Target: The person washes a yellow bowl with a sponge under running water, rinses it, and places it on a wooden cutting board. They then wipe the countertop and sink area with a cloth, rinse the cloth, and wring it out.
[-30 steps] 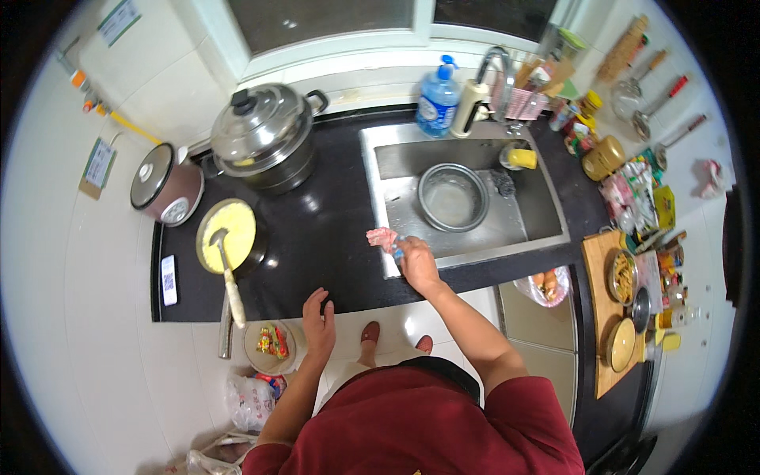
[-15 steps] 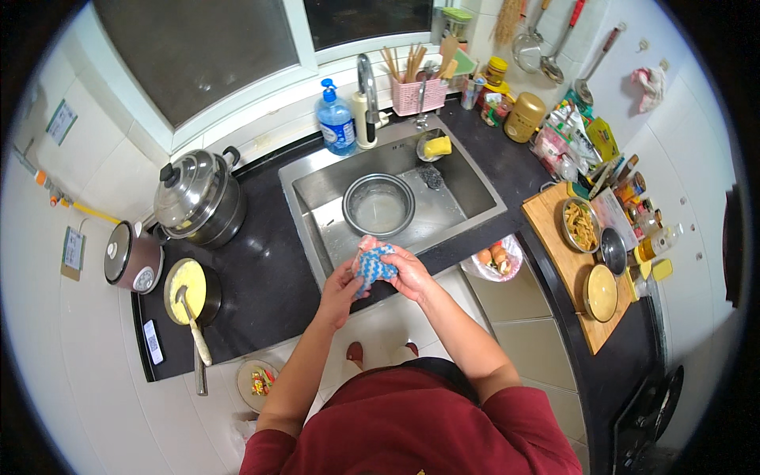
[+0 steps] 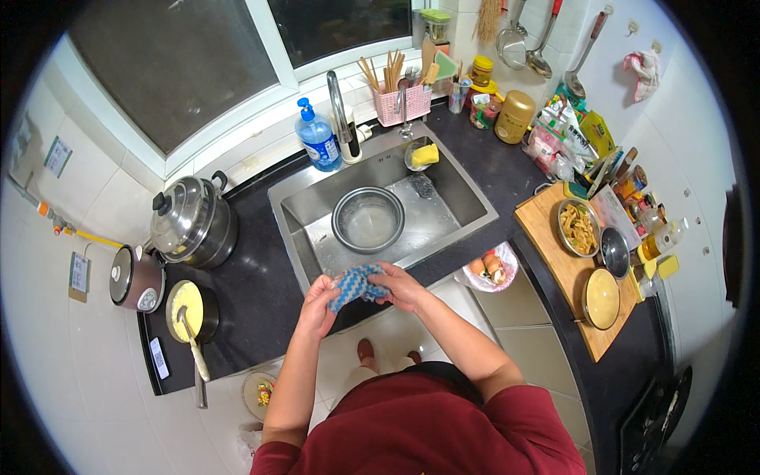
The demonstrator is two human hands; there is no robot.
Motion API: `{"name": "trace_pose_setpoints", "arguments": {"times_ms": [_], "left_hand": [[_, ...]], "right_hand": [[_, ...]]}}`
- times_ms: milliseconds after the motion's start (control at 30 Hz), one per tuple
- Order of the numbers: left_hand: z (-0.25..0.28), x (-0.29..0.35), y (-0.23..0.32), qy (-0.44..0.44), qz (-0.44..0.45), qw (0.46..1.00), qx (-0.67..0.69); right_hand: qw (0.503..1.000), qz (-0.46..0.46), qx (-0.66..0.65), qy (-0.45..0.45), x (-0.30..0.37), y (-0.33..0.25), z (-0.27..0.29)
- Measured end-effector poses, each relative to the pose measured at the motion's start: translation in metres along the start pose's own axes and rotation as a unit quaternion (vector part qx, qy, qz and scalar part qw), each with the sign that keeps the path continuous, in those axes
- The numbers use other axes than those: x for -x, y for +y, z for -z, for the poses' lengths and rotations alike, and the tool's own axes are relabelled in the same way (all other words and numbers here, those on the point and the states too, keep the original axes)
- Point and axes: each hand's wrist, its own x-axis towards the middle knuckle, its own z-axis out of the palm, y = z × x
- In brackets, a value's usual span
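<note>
My left hand (image 3: 319,305) and my right hand (image 3: 400,288) each grip one end of a crumpled blue-and-white zigzag-patterned cloth (image 3: 354,286). It is bunched between them, just over the front edge of the sink (image 3: 443,222). Inside the basin stands a round dark-rimmed metal pot (image 3: 340,226), apart from my hands. What it holds is hard to make out. A dark scrubber (image 3: 422,187) lies farther back in the basin. At the back right corner a yellow sponge (image 3: 425,154) rests on a small holder.
Behind the sink stand a faucet (image 3: 342,111), a blue soap bottle (image 3: 318,138) and a pink chopstick basket (image 3: 396,104). Leftward are a steamer pot (image 3: 192,226), a rice cooker (image 3: 131,279) and a saucepan (image 3: 209,313) of yellow food. Bowls occupy the cutting board (image 3: 546,229) at right.
Both hands have come slightly nearer to me and to the left, and the cloth is spread wider between them. The pink part that showed above it is out of sight. The view has shifted a little.
</note>
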Motion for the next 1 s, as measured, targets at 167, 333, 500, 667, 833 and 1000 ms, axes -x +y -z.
{"name": "trace_pose_setpoints", "arguments": {"times_ms": [167, 333, 500, 667, 833, 1000], "left_hand": [[0.052, -0.032, -0.002, 0.023, 0.078, 0.995, 0.051], [0.025, -0.075, 0.015, -0.030, 0.176, 0.972, -0.155], [0.060, -0.115, -0.002, 0.042, 0.014, 0.963, -0.264], [0.066, -0.137, -0.014, 0.101, -0.054, 0.940, -0.322], [0.041, -0.133, -0.016, 0.066, 0.017, 0.945, -0.320], [0.054, -0.138, -0.021, 0.116, 0.006, 0.906, -0.406]], "right_hand": [[0.998, 0.015, 0.002, -0.058, -0.026, -0.016, -0.009], [0.995, 0.049, -0.011, -0.084, -0.048, -0.043, -0.003], [0.998, 0.052, -0.007, 0.025, -0.070, -0.046, 0.019], [0.986, 0.031, -0.053, 0.154, -0.092, -0.041, 0.029], [0.982, -0.011, -0.095, 0.161, -0.121, -0.037, 0.029], [0.989, -0.055, -0.045, 0.132, -0.140, -0.029, 0.049]]}}
